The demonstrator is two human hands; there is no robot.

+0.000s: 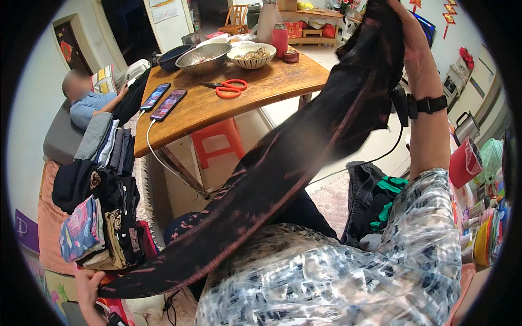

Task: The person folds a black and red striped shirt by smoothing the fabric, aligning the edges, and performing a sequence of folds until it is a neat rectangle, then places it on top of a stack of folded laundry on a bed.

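Observation:
A long black garment (281, 171) with reddish streaks is stretched diagonally across my lap. At the lower left, my left hand (87, 283) pinches its narrow end between thumb and fingers. My right hand (410, 36) is raised at the upper right and grips the other end, its fingers mostly hidden by the cloth. Beside my left hand, folded clothes are piled on the couch, among them a blue-and-pink patterned garment (79, 232) and a tan-and-black one (116, 236). Loose dark and green clothes (385, 199) lie under my right arm.
The wooden table (277, 77) ahead carries two phones (169, 105) on charging cables, orange-handled scissors (230, 88), a metal colander (204, 57) and a striped bowl (251, 56). A red stool (218, 140) stands beneath. A person (91, 98) reclines at the left. A red bin (465, 163) is at right.

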